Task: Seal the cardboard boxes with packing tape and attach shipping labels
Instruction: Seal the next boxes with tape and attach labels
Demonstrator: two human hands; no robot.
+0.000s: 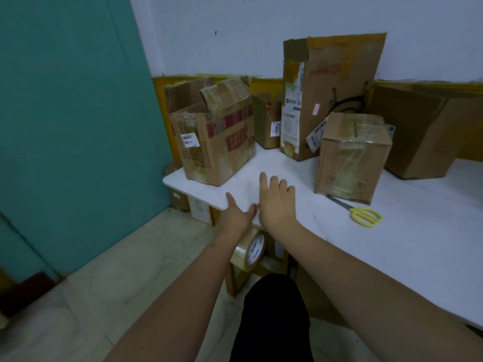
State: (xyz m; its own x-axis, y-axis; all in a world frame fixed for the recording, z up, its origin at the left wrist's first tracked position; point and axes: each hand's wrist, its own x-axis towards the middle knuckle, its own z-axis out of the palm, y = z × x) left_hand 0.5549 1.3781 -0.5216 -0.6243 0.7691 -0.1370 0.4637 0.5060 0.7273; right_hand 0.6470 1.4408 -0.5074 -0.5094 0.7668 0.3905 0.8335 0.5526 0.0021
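Both my hands reach out over the front left part of the white table (418, 244). My right hand (277, 202) hovers flat, fingers straight and holding nothing. My left hand (238, 212) is at the table's edge, open, its fingertips next to the right hand. A roll of clear packing tape (249, 250) shows between my forearms, below the table's edge, above a cardboard piece. An open box with raised flaps (217, 147) stands just beyond my hands. A small box wrapped in tape (352, 158) stands to the right.
Yellow-handled scissors (364, 216) lie in front of the small taped box. A tall labelled box (332, 95), a small box (265, 121) and a large box (423, 131) stand along the wall. A teal door (73, 126) is at left; more boxes sit under the table.
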